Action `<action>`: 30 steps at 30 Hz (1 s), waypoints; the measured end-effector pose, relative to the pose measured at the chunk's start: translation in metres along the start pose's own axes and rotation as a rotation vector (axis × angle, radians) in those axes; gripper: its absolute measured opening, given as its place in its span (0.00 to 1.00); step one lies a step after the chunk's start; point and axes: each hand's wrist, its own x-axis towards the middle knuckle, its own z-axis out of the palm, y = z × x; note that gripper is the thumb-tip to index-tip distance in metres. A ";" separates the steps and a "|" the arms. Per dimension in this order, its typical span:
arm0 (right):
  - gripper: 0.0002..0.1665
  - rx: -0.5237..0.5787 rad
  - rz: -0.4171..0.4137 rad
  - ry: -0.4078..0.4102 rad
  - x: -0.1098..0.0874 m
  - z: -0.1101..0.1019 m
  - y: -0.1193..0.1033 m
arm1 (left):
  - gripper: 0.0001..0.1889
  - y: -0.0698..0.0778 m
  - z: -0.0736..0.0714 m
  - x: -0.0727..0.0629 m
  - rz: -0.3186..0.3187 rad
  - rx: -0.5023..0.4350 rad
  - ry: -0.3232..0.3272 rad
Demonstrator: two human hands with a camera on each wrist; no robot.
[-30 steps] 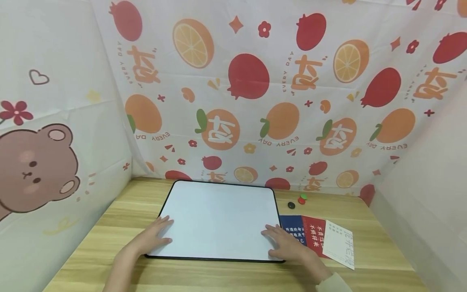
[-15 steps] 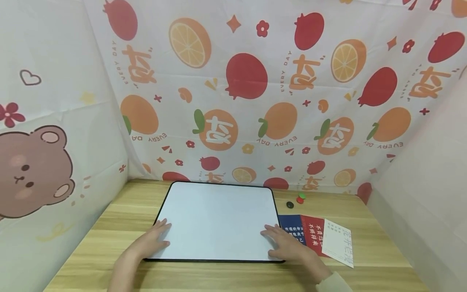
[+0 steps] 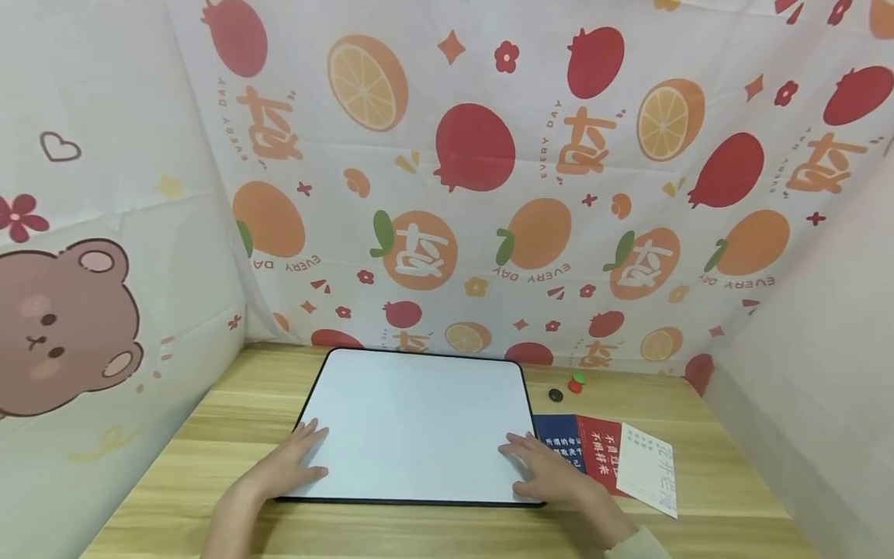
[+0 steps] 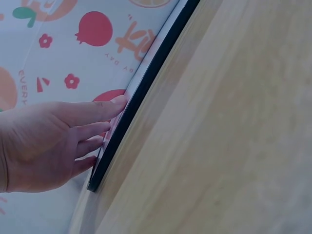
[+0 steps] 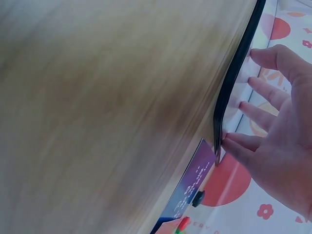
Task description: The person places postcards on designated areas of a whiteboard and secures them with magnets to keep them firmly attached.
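A whiteboard (image 3: 415, 427) with a thin black frame lies flat on the wooden table in the head view. My left hand (image 3: 282, 463) rests its fingertips on the board's near left corner, fingers spread. On the near right side, my right hand (image 3: 548, 468) touches the white surface in the same way. In the left wrist view the left hand (image 4: 53, 141) has its fingertips along the black frame (image 4: 134, 105). The right wrist view shows the right hand (image 5: 282, 117) with fingertips on the board just inside the frame (image 5: 226, 92). Neither hand curls round the board.
Right of the board lie a blue card (image 3: 559, 439), a red card (image 3: 602, 450) and a white card (image 3: 648, 468), partly overlapping. Behind them sit a black magnet-like disc (image 3: 556, 394), a red one (image 3: 576, 386) and a green one (image 3: 579, 378). A fruit-print cloth (image 3: 475, 233) hangs behind the table.
The head view shifted slightly. My left hand has slid a little toward the near edge along the board's left side; the right hand and the board look unchanged.
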 end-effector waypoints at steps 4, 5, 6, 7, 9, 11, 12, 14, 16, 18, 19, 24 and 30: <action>0.32 -0.019 -0.002 0.019 0.001 0.001 -0.001 | 0.34 0.000 -0.001 -0.001 0.013 0.002 0.007; 0.31 -0.022 -0.002 0.025 0.001 0.001 -0.002 | 0.33 0.000 -0.001 -0.001 0.013 0.004 0.010; 0.31 -0.023 -0.001 0.032 0.001 0.001 -0.003 | 0.33 0.001 0.000 -0.002 0.013 0.007 0.013; 0.30 -0.021 0.001 0.042 0.001 0.001 -0.004 | 0.34 0.001 0.000 -0.002 0.009 0.014 0.017; 0.28 -0.011 0.004 0.066 0.001 0.001 -0.004 | 0.35 0.001 0.000 -0.003 -0.015 0.040 0.022; 0.27 -0.010 0.001 0.097 0.001 0.001 -0.004 | 0.36 0.000 -0.001 -0.003 -0.052 0.069 0.024; 0.26 -0.013 -0.006 0.117 0.001 0.001 -0.004 | 0.37 -0.001 -0.001 -0.004 -0.068 0.081 0.025; 0.26 -0.018 -0.011 0.155 0.001 0.000 -0.003 | 0.39 -0.004 -0.001 -0.004 -0.104 0.104 0.025; 0.25 -0.029 -0.002 0.183 -0.001 -0.002 -0.001 | 0.40 -0.007 -0.002 -0.004 -0.130 0.119 0.029; 0.25 -0.015 0.022 0.206 -0.003 -0.004 0.000 | 0.41 -0.008 -0.004 -0.004 -0.151 0.126 0.028; 0.24 -0.003 0.040 0.218 -0.005 -0.006 0.000 | 0.41 -0.008 -0.004 -0.004 -0.161 0.129 0.026; 0.24 0.029 0.117 0.310 -0.013 -0.014 0.002 | 0.42 -0.009 -0.005 -0.005 -0.180 0.128 0.017; 0.24 0.045 0.211 0.405 -0.024 -0.023 0.008 | 0.43 -0.009 -0.004 -0.005 -0.175 0.131 0.024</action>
